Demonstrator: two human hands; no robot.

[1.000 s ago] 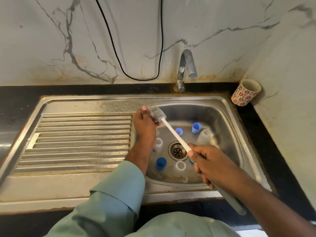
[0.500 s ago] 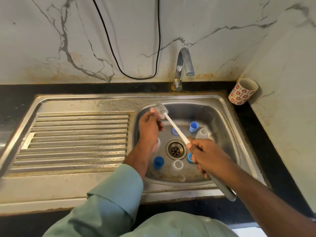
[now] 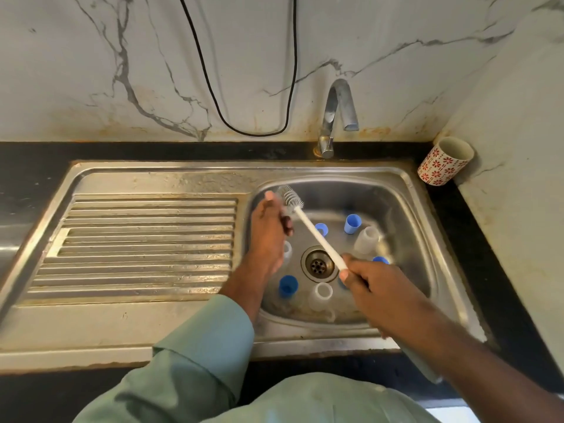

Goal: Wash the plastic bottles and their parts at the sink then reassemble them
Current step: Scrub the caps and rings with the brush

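My left hand (image 3: 270, 236) is over the left side of the sink basin (image 3: 335, 178), its fingers curled round a small clear plastic part that is mostly hidden. The bristle head of a white bottle brush (image 3: 293, 199) sits against that part by my thumb. My right hand (image 3: 369, 285) grips the brush handle over the front of the basin. In the basin lie blue caps (image 3: 352, 223) (image 3: 287, 285) and clear small bottles (image 3: 366, 239) (image 3: 320, 296) around the drain (image 3: 318, 265).
A ribbed steel drainboard (image 3: 146, 245) lies left of the basin. The faucet (image 3: 337, 114) stands at the back, with no water running. A red-patterned cup (image 3: 445, 161) sits in the right corner. A black cable (image 3: 244, 129) hangs on the marble wall.
The brush head shifted slightly at the part in my left hand while my right hand moved the handle a little. Both hands stayed over the basin.
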